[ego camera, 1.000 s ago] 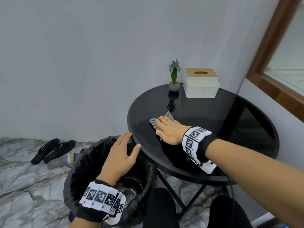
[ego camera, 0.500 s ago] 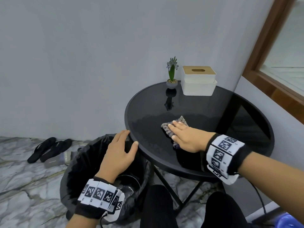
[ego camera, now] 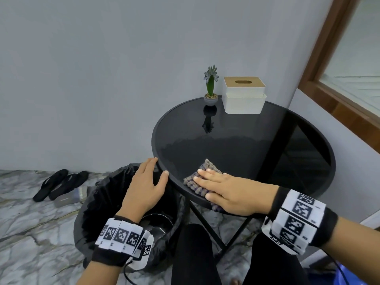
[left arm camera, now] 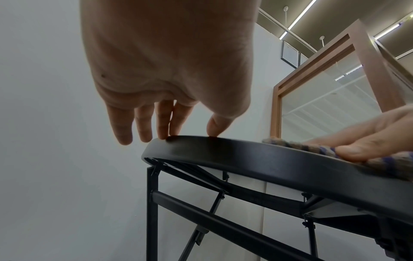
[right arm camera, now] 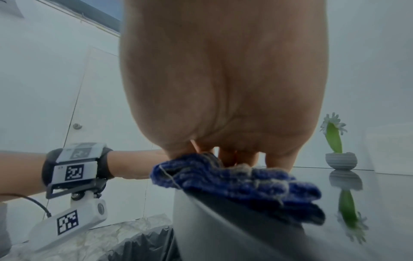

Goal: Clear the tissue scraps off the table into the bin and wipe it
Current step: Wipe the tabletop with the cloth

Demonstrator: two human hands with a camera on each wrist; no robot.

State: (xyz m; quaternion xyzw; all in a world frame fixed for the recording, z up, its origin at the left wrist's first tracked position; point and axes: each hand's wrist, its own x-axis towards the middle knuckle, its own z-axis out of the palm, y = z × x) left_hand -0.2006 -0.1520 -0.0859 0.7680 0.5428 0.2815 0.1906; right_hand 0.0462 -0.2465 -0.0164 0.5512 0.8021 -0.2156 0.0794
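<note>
A round black glass table (ego camera: 246, 145) stands by the wall. On its near left edge lies a grey and purple knitted cloth (ego camera: 195, 179), and my right hand (ego camera: 224, 190) presses flat on it with straight fingers. The cloth (right arm camera: 234, 180) hangs a little over the rim. My left hand (ego camera: 146, 186) rests with fingertips and thumb on the table's left rim (left arm camera: 190, 146), above the black-bagged bin (ego camera: 107, 194). No tissue scraps show on the tabletop.
A small potted plant (ego camera: 210, 89) and a white tissue box with a wooden lid (ego camera: 243, 95) stand at the table's far side. Black sandals (ego camera: 59, 184) lie on the marble floor to the left. A wood-framed window (ego camera: 349, 64) is at the right.
My right hand has slid the cloth from the table's left middle towards the near edge, where it now overhangs the rim. The left hand stays on the rim.
</note>
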